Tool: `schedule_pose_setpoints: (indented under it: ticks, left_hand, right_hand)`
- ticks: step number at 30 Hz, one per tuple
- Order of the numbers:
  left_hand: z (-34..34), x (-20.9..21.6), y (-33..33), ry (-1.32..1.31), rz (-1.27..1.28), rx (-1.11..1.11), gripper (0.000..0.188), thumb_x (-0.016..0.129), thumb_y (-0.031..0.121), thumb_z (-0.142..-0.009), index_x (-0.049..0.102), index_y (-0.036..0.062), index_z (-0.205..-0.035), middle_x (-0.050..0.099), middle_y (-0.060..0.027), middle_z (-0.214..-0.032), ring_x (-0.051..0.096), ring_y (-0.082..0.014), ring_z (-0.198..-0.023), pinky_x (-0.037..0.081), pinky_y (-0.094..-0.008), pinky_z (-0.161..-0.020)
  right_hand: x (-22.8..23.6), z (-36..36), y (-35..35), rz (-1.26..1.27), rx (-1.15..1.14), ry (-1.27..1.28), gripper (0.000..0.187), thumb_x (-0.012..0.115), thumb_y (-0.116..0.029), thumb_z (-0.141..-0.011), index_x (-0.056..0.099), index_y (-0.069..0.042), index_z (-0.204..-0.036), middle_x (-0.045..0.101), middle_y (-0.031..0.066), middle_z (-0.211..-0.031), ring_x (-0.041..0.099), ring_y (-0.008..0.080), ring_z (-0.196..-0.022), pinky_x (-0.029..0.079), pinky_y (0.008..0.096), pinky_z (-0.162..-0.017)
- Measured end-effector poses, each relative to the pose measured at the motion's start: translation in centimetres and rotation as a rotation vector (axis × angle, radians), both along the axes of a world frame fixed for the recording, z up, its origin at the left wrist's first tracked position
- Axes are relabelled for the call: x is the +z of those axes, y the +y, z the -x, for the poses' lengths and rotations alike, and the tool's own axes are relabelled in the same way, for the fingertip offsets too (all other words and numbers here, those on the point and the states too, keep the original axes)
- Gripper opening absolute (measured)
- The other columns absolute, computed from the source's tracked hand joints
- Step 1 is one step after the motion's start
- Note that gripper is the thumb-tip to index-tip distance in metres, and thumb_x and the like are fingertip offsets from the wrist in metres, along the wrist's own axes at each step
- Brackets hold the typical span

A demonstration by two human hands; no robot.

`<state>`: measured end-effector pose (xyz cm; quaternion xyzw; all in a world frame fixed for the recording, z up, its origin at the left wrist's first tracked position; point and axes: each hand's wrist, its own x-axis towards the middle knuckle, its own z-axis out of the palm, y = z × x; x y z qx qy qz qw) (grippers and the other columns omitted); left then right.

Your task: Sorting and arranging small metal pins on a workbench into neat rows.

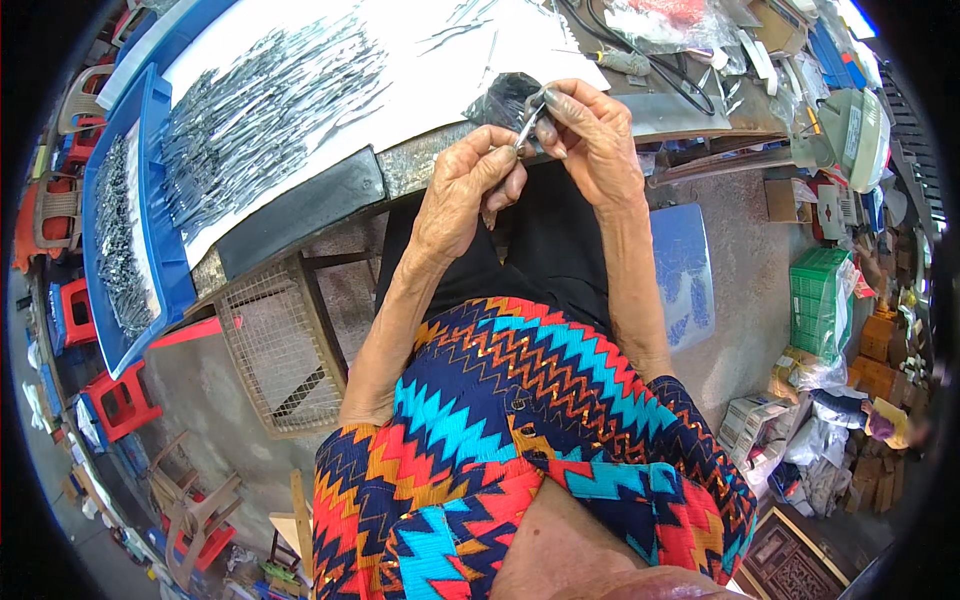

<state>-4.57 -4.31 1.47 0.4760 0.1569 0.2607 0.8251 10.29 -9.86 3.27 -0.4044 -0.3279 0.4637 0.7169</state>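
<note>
Blue tray (178,275): at the far left, with small dark bits (120,240) heaped inside.
Dark strips (280,110): many, thin and glossy, strewn roughly side by side over the white sheet (430,85).
Black pad (300,208): lying along the near edge of the tabletop (415,168), left of the hands.
Left hand (460,185): thumb and forefinger pinched on the lower end of the slim piece; the other fingers are curled in.
Dark bundle (503,98): on the sheet, just beyond the hands, shiny black.
Slim piece (526,130): between the two hands, near the tabletop's edge, tilted, pale and shiny. Whether it is a strip or a small tool, I cannot tell. The step looks like close fingertip work on this one piece.
Right hand (598,135): thumb and forefinger closed around the upper end. The next move seems to call for a steady grasp on one side while the other fingers make a small, careful adjustment.
Cable (690,85): black, looped on the tabletop, right of the hands.
</note>
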Motion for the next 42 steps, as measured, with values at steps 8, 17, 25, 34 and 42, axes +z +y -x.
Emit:
schedule_pose_setpoints:
  ticks: [8, 17, 25, 34, 42]
  left_hand:
    - [0.1, 0.0, -0.1, 0.003, 0.025, 0.000, 0.021, 0.046, 0.019, -0.089, 0.052, -0.0010, -0.094, 0.048, 0.0005, -0.061, 0.035, -0.0021, -0.047, 0.028, -0.0149, -0.041]
    - [0.1, 0.0, -0.2, 0.050, 0.002, 0.007, 0.020, 0.046, 0.018, -0.089, 0.053, -0.0004, -0.094, 0.046, 0.0018, -0.059, 0.032, -0.0026, -0.047, 0.026, -0.0163, -0.041]
    - [0.7, 0.7, 0.2, 0.157, -0.095, 0.049, 0.018, 0.049, 0.019, -0.088, 0.054, 0.0023, -0.094, 0.049, 0.0024, -0.063, 0.037, -0.0032, -0.053, 0.026, -0.0169, -0.046]
    - [3.8, 0.8, 7.9, 0.533, -1.213, 0.712, 0.009, 0.053, 0.007, -0.084, 0.059, 0.0041, -0.089, 0.063, -0.0057, -0.080, 0.057, -0.0143, -0.068, 0.046, -0.0286, -0.060]
    - [5.3, -1.0, 13.3, 0.915, -1.592, 0.775, 0.010, 0.057, 0.005, -0.077, 0.059, 0.0076, -0.086, 0.057, -0.0074, -0.082, 0.055, -0.0248, -0.082, 0.040, -0.0382, -0.071]
  right_hand:
    - [0.2, 0.3, 0.0, 0.021, -0.031, -0.083, 0.014, 0.055, -0.012, -0.086, 0.057, 0.002, -0.089, 0.057, 0.0054, -0.064, 0.050, 0.0071, -0.053, 0.038, 0.0173, -0.046]
    - [0.4, 1.3, -0.7, 0.113, -0.125, -0.392, 0.011, 0.055, -0.009, -0.084, 0.060, 0.001, -0.084, 0.056, 0.0021, -0.061, 0.048, 0.0042, -0.051, 0.037, 0.0161, -0.046]
    - [0.6, 0.1, -0.4, 0.178, -0.066, -0.406, 0.011, 0.056, -0.008, -0.081, 0.061, 0.001, -0.081, 0.055, -0.0003, -0.062, 0.046, 0.0051, -0.052, 0.038, 0.0188, -0.048]
    - [-1.3, -1.1, 1.8, 0.175, -0.333, -1.311, 0.014, 0.054, -0.009, -0.075, 0.060, 0.001, -0.082, 0.059, 0.0179, -0.082, 0.058, 0.0339, -0.077, 0.046, 0.0386, -0.068]
    - [-0.8, -0.1, 2.8, 0.400, -0.278, -1.744, 0.013, 0.055, -0.012, -0.075, 0.057, -0.001, -0.083, 0.057, 0.0156, -0.080, 0.058, 0.0336, -0.074, 0.046, 0.0398, -0.067]
